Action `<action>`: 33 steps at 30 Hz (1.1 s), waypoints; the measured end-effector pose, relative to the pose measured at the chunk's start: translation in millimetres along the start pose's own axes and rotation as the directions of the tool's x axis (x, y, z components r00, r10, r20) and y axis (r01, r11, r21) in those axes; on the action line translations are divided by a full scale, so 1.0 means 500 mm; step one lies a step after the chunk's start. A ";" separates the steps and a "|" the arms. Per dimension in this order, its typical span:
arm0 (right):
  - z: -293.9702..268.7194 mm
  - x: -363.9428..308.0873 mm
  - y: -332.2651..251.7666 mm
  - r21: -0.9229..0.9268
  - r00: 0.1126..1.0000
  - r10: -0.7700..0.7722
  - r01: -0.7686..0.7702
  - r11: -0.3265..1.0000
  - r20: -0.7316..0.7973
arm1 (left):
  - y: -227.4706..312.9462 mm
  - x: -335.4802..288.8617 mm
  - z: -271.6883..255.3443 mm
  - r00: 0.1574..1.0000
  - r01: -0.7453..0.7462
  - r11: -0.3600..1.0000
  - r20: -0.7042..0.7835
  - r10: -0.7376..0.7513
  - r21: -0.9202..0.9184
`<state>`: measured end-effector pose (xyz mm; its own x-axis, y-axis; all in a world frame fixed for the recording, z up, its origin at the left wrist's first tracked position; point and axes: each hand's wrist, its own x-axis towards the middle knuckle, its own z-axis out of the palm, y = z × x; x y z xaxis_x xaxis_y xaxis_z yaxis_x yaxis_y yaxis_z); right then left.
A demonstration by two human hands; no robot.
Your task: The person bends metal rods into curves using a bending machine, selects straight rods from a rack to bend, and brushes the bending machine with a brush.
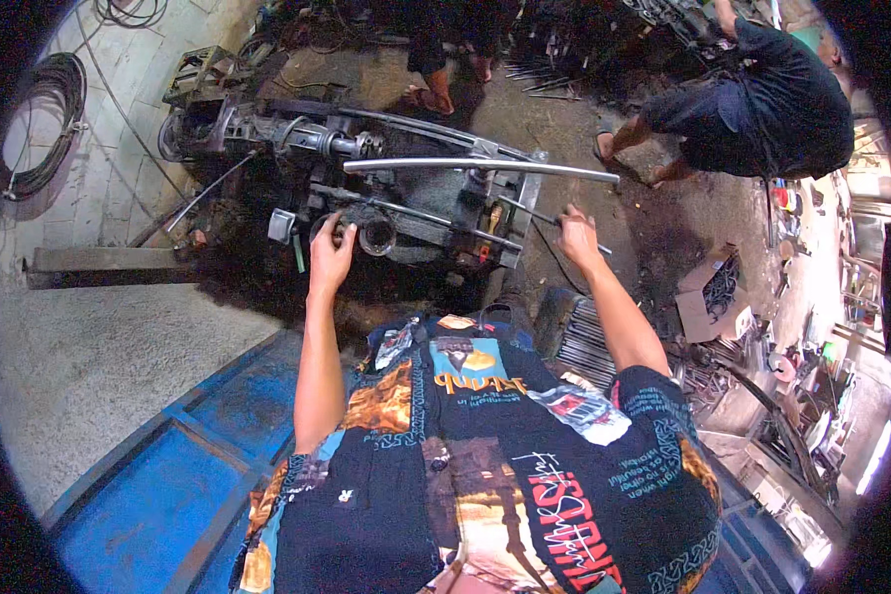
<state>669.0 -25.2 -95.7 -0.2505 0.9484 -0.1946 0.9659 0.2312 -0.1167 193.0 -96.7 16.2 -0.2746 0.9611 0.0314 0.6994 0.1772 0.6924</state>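
Observation:
My left hand (332,255) is at the near side of a dark, greasy machine (436,193), its fingers curled by a small dark part that I cannot make out. Just right of those fingers sits a round metal cup or ring (376,237). Out to the right, my right hand (578,238) is closed around a thin metal rod (530,212), which slants from the machine's right end down past my fingers. A shiny metal tube (475,165) lies across the machine beyond both hands, jutting out over its right end. Nearer, a straight bar (416,210) runs along the machine.
A blue metal structure (153,495) is at lower left, beside a pale floor slab. Coiled cable (54,124) hangs at far left. A person in dark clothes (762,109) bends at upper right; another person's feet show at the top. A cardboard box (713,297) holds metal pieces amid scrap.

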 end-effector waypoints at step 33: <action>0.007 0.142 -0.445 0.270 0.994 -0.050 0.022 0.963 0.095 | -0.062 -0.118 0.017 0.959 0.284 0.952 0.013 -0.284 -0.114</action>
<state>436.0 -10.2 -86.8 -0.3032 0.9108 -0.2801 0.9065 0.1851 -0.3795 193.4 -156.9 -13.3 -0.4533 0.8737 -0.1764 0.5124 0.4174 0.7505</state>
